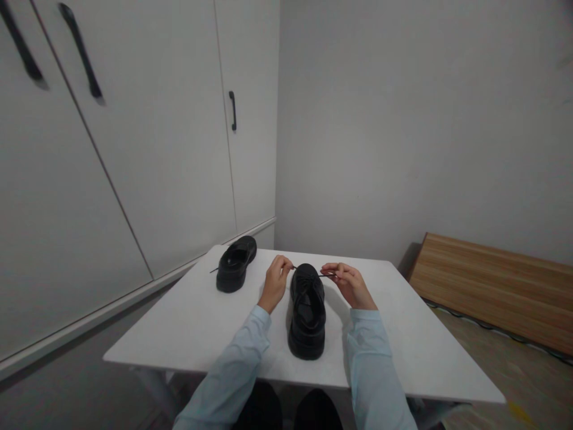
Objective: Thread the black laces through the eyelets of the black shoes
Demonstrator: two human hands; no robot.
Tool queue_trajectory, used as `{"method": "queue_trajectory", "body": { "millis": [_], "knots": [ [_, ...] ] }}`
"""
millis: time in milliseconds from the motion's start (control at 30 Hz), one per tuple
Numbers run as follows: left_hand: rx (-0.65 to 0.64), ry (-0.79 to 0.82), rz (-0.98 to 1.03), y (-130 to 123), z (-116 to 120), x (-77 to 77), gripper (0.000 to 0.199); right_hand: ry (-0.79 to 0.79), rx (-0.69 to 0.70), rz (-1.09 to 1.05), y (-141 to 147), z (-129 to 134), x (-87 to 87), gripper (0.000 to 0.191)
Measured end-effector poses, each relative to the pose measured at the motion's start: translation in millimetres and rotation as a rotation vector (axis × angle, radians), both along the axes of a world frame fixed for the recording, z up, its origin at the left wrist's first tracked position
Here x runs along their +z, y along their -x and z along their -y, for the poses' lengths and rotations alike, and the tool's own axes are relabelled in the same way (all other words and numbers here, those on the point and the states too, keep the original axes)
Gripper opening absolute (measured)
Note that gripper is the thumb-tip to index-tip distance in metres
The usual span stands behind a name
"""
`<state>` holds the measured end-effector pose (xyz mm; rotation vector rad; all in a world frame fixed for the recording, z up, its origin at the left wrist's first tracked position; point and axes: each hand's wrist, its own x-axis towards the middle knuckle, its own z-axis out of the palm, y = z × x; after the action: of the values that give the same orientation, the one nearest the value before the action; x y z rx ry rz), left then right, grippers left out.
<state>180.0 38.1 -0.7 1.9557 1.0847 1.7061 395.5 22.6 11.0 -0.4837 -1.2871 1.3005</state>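
A black lace-up shoe [307, 334] stands on the white table in front of me, its toe pointing away. At its left side, my left hand [276, 280] is closed in a pinch on one end of the shoelace, close to the laced part. On the other side my right hand [349, 280] pinches the other end of the black shoelace [326, 275], which stretches out sideways from the shoe. A second black shoe [236, 266] rests at the table's far left, with a lace end sticking out to its left.
The white table [188, 334] has its near edge just before my knees. White cabinets [179, 149] with black handles rise along the left. A grey wall [403, 131] is behind the table. Wood-grain boards [492, 280] lean at the right, above the floor.
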Motion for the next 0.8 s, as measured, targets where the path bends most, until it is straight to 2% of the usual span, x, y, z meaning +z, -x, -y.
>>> {"method": "queue_trajectory", "body": {
  "millis": [167,400,533,667,800],
  "knots": [
    [-0.021,0.071,0.103,-1.5,-0.5,-2.0,0.027,0.081,0.058,-0.023,3.1,0.8,1.0,0.022],
    [-0.169,0.247,0.457,1.6,-8.9,-6.7,0.032,0.109,-0.052,0.044,-1.6,-0.6,-0.6,0.032],
    [-0.207,0.336,0.667,5.1,-12.7,-8.0,0.035,0.152,-0.076,0.041,-7.2,-2.3,-2.9,0.036],
    [-0.263,0.390,0.849,3.3,-12.8,-7.3,0.033,0.186,-0.042,0.001,-8.0,-2.1,-3.6,0.035],
    [-0.348,0.432,0.909,-1.8,-9.1,-4.7,0.032,0.209,0.000,0.022,-5.4,-1.2,-2.8,0.037]
  ]
}}
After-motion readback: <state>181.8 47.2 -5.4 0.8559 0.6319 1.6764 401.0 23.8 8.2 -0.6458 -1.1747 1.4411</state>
